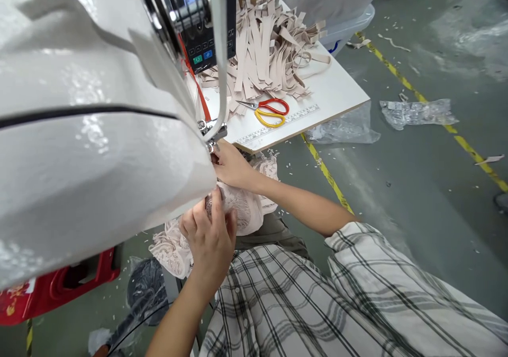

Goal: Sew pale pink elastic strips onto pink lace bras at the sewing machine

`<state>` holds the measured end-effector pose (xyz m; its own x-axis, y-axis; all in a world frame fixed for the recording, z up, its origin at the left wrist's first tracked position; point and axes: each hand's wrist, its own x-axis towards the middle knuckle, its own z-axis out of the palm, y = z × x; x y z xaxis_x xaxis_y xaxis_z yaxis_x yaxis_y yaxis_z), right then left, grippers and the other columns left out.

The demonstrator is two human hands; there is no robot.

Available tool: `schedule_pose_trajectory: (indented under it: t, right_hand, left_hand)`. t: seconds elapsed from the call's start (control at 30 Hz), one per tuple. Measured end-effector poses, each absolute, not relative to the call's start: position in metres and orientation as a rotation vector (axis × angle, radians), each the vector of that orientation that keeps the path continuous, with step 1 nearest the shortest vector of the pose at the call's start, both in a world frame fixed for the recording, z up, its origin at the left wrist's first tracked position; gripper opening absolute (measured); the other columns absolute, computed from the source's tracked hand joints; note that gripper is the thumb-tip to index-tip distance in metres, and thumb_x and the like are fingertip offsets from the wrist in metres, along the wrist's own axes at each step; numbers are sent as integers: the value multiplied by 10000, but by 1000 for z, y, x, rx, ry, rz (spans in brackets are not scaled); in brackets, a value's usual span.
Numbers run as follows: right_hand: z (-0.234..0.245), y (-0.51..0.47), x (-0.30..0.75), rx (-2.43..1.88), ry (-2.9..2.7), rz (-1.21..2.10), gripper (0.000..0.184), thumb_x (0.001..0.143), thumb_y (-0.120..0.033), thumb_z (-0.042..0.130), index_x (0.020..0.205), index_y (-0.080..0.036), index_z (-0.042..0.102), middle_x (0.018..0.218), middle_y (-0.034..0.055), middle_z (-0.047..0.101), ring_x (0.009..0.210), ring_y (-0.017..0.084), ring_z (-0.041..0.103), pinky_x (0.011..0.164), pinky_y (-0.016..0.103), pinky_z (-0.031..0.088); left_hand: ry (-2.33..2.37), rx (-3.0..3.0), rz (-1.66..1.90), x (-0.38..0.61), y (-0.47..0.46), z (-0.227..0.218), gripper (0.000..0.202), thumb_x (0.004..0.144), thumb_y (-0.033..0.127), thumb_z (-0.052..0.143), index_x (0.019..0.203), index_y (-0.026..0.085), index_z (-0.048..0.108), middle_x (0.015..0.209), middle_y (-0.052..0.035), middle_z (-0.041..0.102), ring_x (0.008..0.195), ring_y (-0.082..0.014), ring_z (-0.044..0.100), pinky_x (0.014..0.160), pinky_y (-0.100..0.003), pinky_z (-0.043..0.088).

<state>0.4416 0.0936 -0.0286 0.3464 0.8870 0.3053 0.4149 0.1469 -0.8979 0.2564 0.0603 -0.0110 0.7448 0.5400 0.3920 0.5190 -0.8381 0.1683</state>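
Note:
A large white sewing machine (91,134) fills the left of the view, and its head hides the needle area. My left hand (210,238) is closed on pale pink lace fabric (246,208), pinching it just under the machine's edge. My right hand (232,165) lies on the same lace near the presser foot (212,130); its fingertips are hidden behind the machine. More lace hangs down over my lap.
On the white table (337,89) lie a pile of beige elastic strips (265,44) and red-and-yellow scissors (270,110). The machine's control panel (202,34) is above. A red crate (59,285) and plastic bags (416,112) sit on the grey floor with yellow tape lines.

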Motion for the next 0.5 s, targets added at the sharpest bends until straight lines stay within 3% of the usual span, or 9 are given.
schedule_pose_trajectory:
  t: [0.2, 0.3, 0.4, 0.5]
  right_hand:
    - [-30, 95, 440, -1439, -1219, 484, 104, 784, -103, 572, 790, -196, 527, 921, 30, 593, 835, 168, 533, 766, 296, 463]
    - [-33, 87, 440, -1393, -1140, 528, 80, 855, -229, 603, 806, -196, 550, 960, 33, 598, 754, 141, 515, 722, 291, 462]
    - [-38, 72, 438, -1346, -1018, 582, 157, 906, -354, 588, 902, -196, 578, 1113, 64, 582, 749, 122, 530, 720, 292, 476]
    - [-42, 56, 435, -1356, -943, 661, 220, 914, -406, 591, 983, -197, 580, 1060, 59, 598, 784, 130, 559, 732, 290, 484]
  left_hand:
    - [907, 2798, 759, 238, 72, -12, 535, 890, 384, 649, 1376, 184, 549, 1323, -202, 532, 1259, -353, 473, 1076, -501, 323]
    - [1060, 2604, 891, 224, 85, -22, 459, 921, 412, 588, 1308, 166, 564, 1253, -188, 561, 1242, -334, 482, 1060, -489, 356]
    - [1219, 2196, 849, 218, 95, -36, 399, 993, 427, 442, 1295, 191, 555, 1211, -145, 587, 1200, -275, 529, 1035, -417, 413]
    - [1268, 1917, 754, 219, 103, -49, 386, 1029, 412, 341, 1251, 225, 594, 1165, -104, 635, 1137, -228, 589, 995, -348, 463]
